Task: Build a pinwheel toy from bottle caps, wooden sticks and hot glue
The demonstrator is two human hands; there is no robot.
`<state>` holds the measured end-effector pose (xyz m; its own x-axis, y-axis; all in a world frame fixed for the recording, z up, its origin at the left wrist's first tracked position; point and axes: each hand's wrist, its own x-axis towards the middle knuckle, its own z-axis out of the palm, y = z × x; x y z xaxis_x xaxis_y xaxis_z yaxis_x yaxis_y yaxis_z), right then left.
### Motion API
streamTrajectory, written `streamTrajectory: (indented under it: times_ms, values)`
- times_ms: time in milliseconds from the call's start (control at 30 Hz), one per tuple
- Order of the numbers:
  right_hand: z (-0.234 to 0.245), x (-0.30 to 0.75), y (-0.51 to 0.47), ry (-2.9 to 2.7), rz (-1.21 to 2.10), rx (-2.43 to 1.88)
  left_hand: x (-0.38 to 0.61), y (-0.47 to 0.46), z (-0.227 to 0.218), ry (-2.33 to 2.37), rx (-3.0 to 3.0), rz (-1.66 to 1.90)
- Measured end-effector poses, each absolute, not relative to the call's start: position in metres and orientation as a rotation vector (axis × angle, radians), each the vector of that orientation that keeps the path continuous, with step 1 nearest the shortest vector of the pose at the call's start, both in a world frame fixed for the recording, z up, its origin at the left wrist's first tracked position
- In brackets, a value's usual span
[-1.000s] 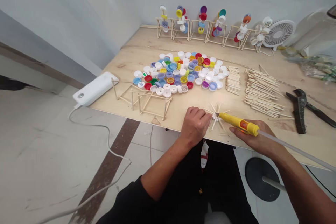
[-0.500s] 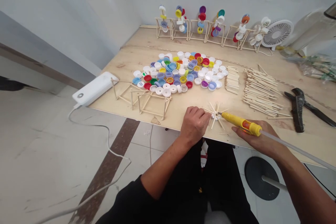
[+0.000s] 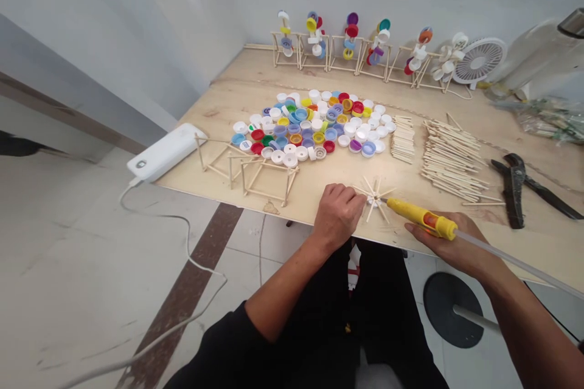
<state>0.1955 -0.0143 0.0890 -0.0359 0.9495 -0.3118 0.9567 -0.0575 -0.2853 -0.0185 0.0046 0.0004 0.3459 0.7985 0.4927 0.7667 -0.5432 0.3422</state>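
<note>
Near the table's front edge lies a star of short wooden sticks [image 3: 379, 186], fanned out around a small white hub [image 3: 375, 201] that looks like a bottle cap. My left hand [image 3: 339, 209] is closed at the star's left side, its fingers pinching one stick. In my right hand [image 3: 451, 243] is a yellow hot glue gun [image 3: 415, 214], lit orange at its window, with a long clear glue stick [image 3: 511, 261] out of its back. The gun's nozzle points left at the hub; I cannot tell whether they touch.
Many coloured bottle caps [image 3: 301, 127] lie mid-table, with wooden sticks [image 3: 451, 161] and black pliers-like cutters [image 3: 514, 191] to the right. Stick frames [image 3: 269, 179] and a white power strip [image 3: 166, 149] are at left. Cap wheels on frames [image 3: 349, 42] and a fan [image 3: 479, 61] line the back.
The glue gun's nozzle has shifted slightly right, away from the middle of the stick star. My left hand stays in place.
</note>
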Motion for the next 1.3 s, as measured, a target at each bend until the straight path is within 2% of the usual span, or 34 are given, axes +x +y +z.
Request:
streamTrajectory:
  times_ms: [1300]
  values:
    - [0.081, 0.187, -0.009, 2.172, -0.706, 2.176, -0.019, 0.004, 0.002, 1.469, 2.534, 0.965]
